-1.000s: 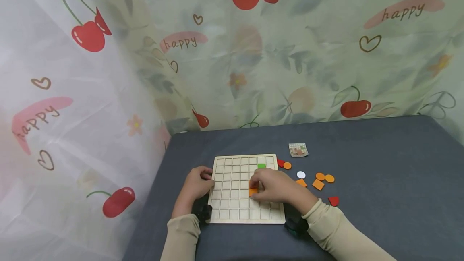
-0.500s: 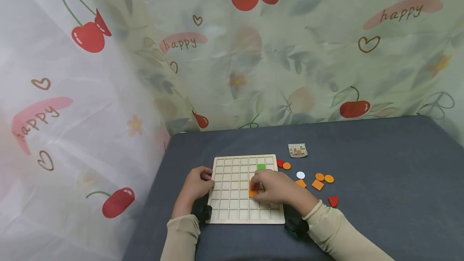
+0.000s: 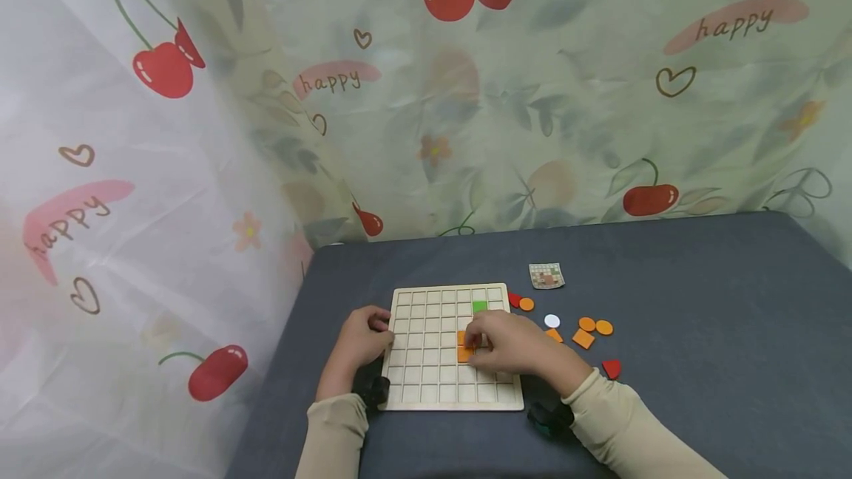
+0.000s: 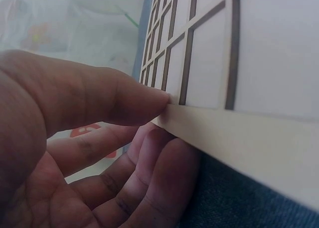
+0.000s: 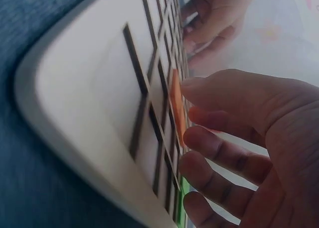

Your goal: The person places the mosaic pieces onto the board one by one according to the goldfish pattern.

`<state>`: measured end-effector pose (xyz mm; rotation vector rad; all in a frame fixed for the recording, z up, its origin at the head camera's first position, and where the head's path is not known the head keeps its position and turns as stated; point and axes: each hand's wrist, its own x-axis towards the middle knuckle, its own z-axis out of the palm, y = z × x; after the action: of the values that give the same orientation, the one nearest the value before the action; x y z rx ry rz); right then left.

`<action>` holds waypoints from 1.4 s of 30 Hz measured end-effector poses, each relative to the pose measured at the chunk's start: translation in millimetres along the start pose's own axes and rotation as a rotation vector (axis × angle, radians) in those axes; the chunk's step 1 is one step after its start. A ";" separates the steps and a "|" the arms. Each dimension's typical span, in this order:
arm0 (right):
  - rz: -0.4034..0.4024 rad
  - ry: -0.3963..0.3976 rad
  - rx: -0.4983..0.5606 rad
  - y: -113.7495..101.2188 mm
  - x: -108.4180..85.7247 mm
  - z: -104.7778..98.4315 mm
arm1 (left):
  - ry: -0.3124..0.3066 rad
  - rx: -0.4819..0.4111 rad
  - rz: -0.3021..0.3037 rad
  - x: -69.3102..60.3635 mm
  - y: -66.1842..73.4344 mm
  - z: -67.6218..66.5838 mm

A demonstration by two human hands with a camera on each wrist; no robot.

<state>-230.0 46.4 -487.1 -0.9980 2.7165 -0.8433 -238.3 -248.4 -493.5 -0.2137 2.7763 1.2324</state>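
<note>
A pale wooden grid board [image 3: 421,375] lies on the dark cloth. My left hand [image 3: 362,336] pinches its left edge, thumb on the rim and the other fingers curled against the side and underneath, as the left wrist view shows. Two orange square tiles [image 3: 464,355] sit one above the other in cells right of the middle, and a green square tile [image 3: 480,306] sits near the far edge. Over the orange tiles hovers my right hand [image 3: 518,344], fingers loosely bent and holding nothing. In the right wrist view its thumb is close beside an orange tile [image 5: 177,103]; contact cannot be told.
Right of the board lie orange discs [image 3: 604,327], a white disc [image 3: 552,321], loose orange squares [image 3: 583,338] and a red piece [image 3: 612,369]. Another red piece [image 3: 514,299] and an orange disc touch or nearly touch the board's corner. A small printed card [image 3: 546,276] lies farther back.
My right hand has drawn slightly to the right, uncovering more of the two orange tiles, which stay in their cells. The left hand and the board have not moved.
</note>
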 end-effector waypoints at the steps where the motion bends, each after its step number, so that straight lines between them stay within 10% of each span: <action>1: -0.001 0.007 0.004 2.0 -2.4 -2.7 | 0.001 -0.003 0.002 0.3 0.3 0.6; 24: 0.165 0.045 -0.049 59.0 -77.0 -48.6 | 0.000 0.003 -0.014 3.3 -1.5 0.6; 42: 0.231 0.077 -0.085 59.1 -88.9 -44.9 | 0.001 0.015 0.001 2.1 -0.2 0.4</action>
<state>-207.8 160.0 -487.9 -0.6592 2.8819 -0.7450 -240.3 -248.4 -494.1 -0.2124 2.7857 1.2122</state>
